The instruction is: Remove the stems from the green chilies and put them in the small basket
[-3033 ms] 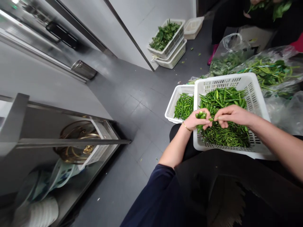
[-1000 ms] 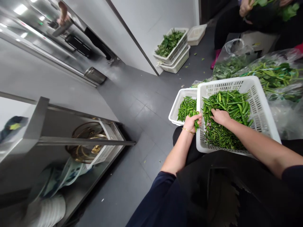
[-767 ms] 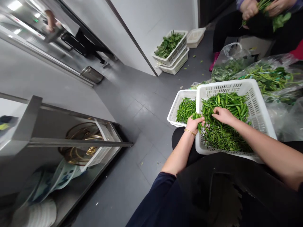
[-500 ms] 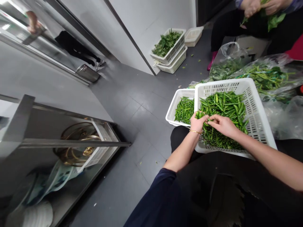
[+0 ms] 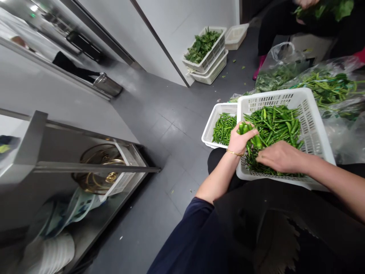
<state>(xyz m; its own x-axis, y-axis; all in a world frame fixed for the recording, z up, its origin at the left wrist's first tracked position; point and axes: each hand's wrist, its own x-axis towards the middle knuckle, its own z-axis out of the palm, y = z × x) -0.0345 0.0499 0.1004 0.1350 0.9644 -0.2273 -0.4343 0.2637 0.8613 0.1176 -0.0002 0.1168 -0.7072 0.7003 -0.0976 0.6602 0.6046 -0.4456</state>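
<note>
My left hand (image 5: 242, 140) is closed around several green chili peppers (image 5: 257, 142), their tips poking out past the thumb. It is over the left side of a white plastic basket (image 5: 321, 133) resting on my lap. My right hand (image 5: 281, 156) hovers low at the basket's near side, fingers pinched and pointing down. Whatever is between those fingertips is hidden. Loose green chilies (image 5: 281, 123) fill the far part of the basket, and darker thin stems (image 5: 253, 161) lie in the near part. A second white basket (image 5: 207, 131) with more chilies stands just left.
Stacked white baskets of leafy greens (image 5: 203, 47) stand by the wall. Bagged greens (image 5: 327, 85) lie beyond my basket, near a seated co-worker holding leaves (image 5: 339, 9). A metal shelf (image 5: 97, 167) with bowls and plates stands at left; a metal bin (image 5: 107, 84) is behind.
My right hand has moved away from my left hand, down and toward me over the stems. My left hand keeps its hold on the chilies. The view has shifted slightly.
</note>
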